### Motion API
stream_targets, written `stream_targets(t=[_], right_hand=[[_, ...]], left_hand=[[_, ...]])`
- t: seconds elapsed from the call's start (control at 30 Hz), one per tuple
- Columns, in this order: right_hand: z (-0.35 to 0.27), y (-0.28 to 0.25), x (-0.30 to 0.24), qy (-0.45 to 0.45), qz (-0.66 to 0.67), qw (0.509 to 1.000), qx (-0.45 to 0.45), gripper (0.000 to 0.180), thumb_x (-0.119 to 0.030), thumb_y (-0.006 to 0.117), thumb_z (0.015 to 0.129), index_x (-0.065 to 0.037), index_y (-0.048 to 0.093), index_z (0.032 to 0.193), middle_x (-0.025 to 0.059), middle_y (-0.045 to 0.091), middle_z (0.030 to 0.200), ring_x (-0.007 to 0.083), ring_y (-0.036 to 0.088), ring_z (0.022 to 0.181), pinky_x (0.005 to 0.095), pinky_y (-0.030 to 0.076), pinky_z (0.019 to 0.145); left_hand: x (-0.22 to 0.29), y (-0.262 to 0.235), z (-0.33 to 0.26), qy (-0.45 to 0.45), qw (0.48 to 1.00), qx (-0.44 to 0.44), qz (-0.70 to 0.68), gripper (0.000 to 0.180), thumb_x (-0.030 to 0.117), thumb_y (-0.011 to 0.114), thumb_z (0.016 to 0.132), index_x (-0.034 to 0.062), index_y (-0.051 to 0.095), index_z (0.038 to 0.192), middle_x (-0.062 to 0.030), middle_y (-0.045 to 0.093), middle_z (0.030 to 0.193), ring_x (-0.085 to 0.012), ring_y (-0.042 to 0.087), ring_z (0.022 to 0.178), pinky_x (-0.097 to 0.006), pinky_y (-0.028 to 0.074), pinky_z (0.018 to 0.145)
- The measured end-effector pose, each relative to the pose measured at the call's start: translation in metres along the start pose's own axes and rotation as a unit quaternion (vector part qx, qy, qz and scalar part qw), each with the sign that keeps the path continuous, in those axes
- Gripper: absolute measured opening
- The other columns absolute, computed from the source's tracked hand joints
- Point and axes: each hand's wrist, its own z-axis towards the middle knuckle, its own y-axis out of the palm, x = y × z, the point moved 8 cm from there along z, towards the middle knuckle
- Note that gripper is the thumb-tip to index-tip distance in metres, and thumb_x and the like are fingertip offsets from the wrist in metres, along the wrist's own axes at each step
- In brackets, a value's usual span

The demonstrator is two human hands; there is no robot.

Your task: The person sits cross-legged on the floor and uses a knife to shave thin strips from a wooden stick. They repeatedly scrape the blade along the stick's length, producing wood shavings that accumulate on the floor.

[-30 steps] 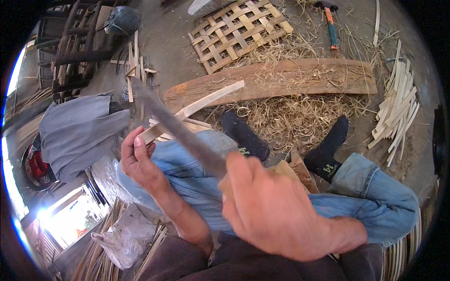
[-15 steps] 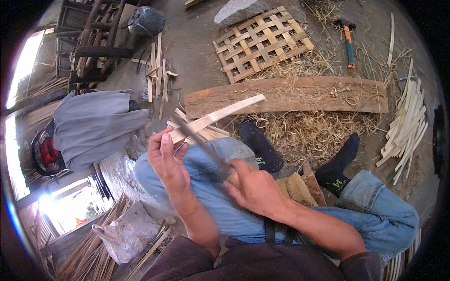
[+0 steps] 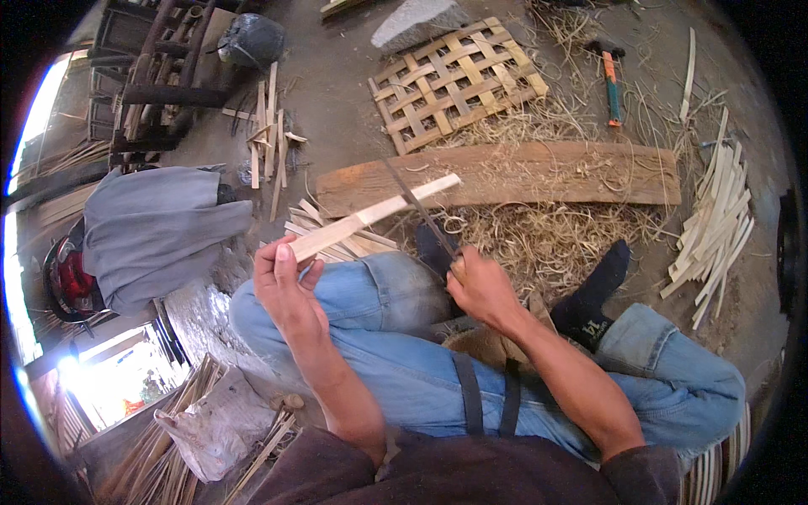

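My left hand [image 3: 290, 282] pinches the near end of a pale bamboo strip [image 3: 332, 237], which slants up to the right above my knee. A joint shows partway along it. In my right hand [image 3: 486, 290] is a knife [image 3: 431, 222], its handle mostly hidden by my fingers. The narrow dark blade crosses the strip towards its far end; I cannot tell whether it cuts in or only rests there. Behind the strip lies a small pile of pale strips [image 3: 358, 244], beside my knee.
A long wooden plank [image 3: 539, 168] lies ahead among curly shavings [image 3: 539, 240]. Beyond it are a woven bamboo panel [image 3: 459, 80], a stone [image 3: 417, 23] and a hammer [image 3: 611, 88]. More strips [image 3: 715, 215] are heaped at right. A grey cloth [image 3: 151, 227] hangs at left.
My right hand and the knife have moved right and away from me, the blade passing from near my left fingers towards the strip's far end. My left hand keeps its hold.
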Motion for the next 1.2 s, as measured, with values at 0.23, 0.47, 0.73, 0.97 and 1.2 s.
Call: stream_targets(t=[0.23,0.47,0.73,0.97,1.2], right_hand=[[0.018,-0.018,0.063,0.03,-0.067,0.996,0.042,0.032,-0.021,0.059,0.084,0.008,0.051,0.094,0.0301,0.062,0.081,0.0469,0.063,0.079,0.0544,0.05,0.072],[0.019,-0.021,0.101,0.093,-0.111,0.989,0.036,0.033,-0.022,0.06,0.084,0.002,0.046,0.102,0.0277,0.065,0.083,0.0468,0.064,0.08,0.0543,0.051,0.073],[0.014,-0.032,0.077,0.08,-0.117,0.988,0.065,0.034,-0.022,0.064,0.083,0.001,0.048,0.101,0.0252,0.066,0.08,0.0453,0.065,0.08,0.0533,0.051,0.073],[-0.01,-0.007,-0.01,0.049,0.027,0.997,0.058,0.035,-0.022,0.065,0.083,0.003,0.047,0.1,0.0276,0.064,0.079,0.0455,0.064,0.078,0.053,0.052,0.071],[-0.029,0.005,-0.07,-0.052,0.029,0.998,0.012,0.031,-0.017,0.063,0.085,0.004,0.046,0.101,0.0298,0.063,0.083,0.0468,0.064,0.076,0.0532,0.052,0.068]], left_hand=[[-0.004,0.005,0.005,-0.009,1.0,-0.002,-0.018,0.021,0.026,0.059,0.096,0.0065,0.059,0.103,-0.003,0.061,0.094,-0.0087,0.061,0.078,-0.022,0.055,0.067],[-0.01,-0.014,0.011,-0.026,0.998,0.043,-0.029,0.021,0.027,0.058,0.096,0.0071,0.059,0.103,-0.0027,0.062,0.091,-0.0081,0.059,0.075,-0.024,0.054,0.071],[-0.019,-0.019,0.02,-0.025,0.998,0.037,-0.047,0.019,0.026,0.06,0.096,0.0073,0.06,0.101,-0.003,0.063,0.091,-0.0094,0.061,0.075,-0.025,0.057,0.068],[-0.016,0.009,0.007,-0.017,0.999,-0.026,-0.019,0.027,0.032,0.064,0.094,0.0062,0.059,0.101,-0.0016,0.062,0.089,-0.0096,0.062,0.079,-0.023,0.056,0.071],[-0.011,0.01,0.006,0.008,1.0,-0.015,-0.01,0.03,0.035,0.065,0.093,0.0064,0.059,0.098,-0.001,0.062,0.083,-0.0085,0.063,0.074,-0.023,0.057,0.067]])
